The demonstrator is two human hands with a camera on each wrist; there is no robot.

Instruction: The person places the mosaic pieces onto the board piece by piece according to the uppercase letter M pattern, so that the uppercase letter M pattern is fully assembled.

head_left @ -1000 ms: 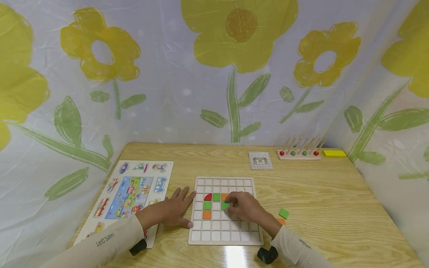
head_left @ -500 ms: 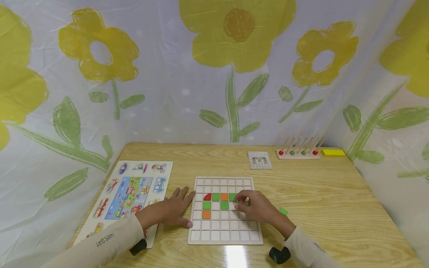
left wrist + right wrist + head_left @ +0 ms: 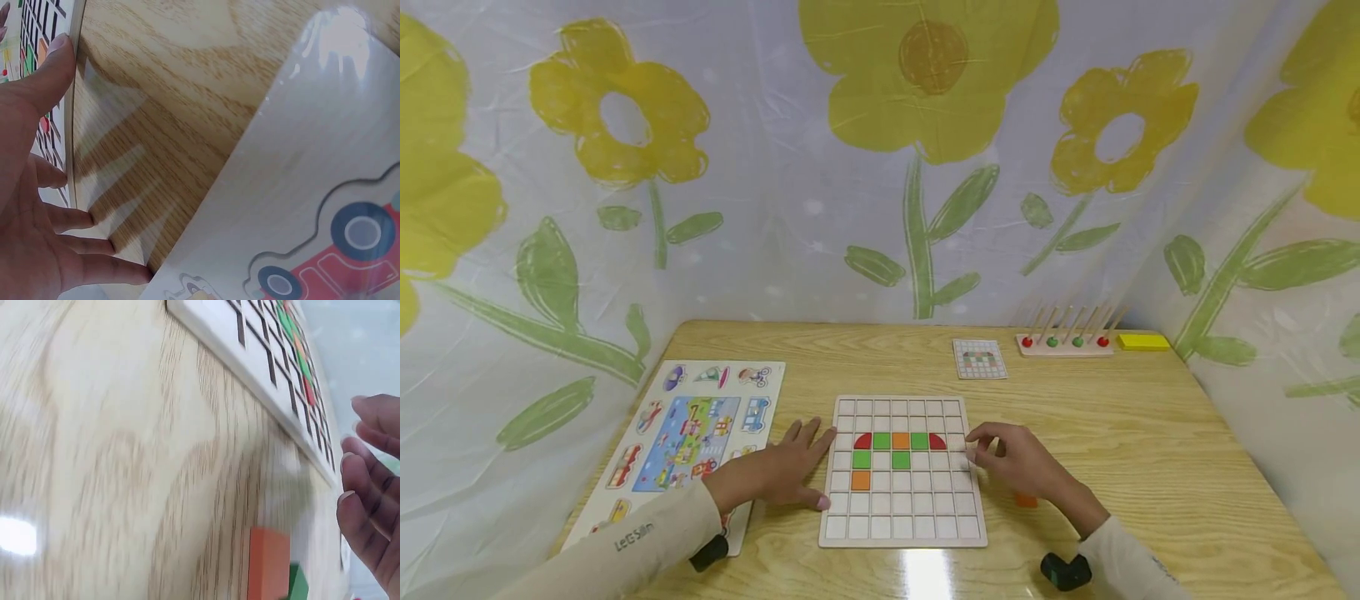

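Note:
A square-celled wooden grid board [image 3: 901,527] lies at the table's centre. One of its rows carries a red rounded tile [image 3: 863,442], green, orange and green squares, then a second red rounded tile [image 3: 937,442]. Below them sit two green squares and an orange square [image 3: 861,481]. My left hand [image 3: 790,468] is spread at the board's left side, with thumb and a fingertip at its edge. Just past the right edge, my right hand [image 3: 1018,458] holds nothing, its fingers loosely bent. Under it are an orange block [image 3: 269,562] and a green block [image 3: 299,582] on the table.
A picture puzzle board [image 3: 767,433] lies to the left, partly under the left forearm. Behind the grid board are a pattern card [image 3: 980,359], a peg stand with red and green beads [image 3: 1065,350] and a yellow block [image 3: 1142,342]. A flowered curtain [image 3: 760,208] surrounds the table.
My right hand has moved right, from the grid to beyond its edge. A green square and the right-hand red rounded tile now show in the row. The left hand stays put.

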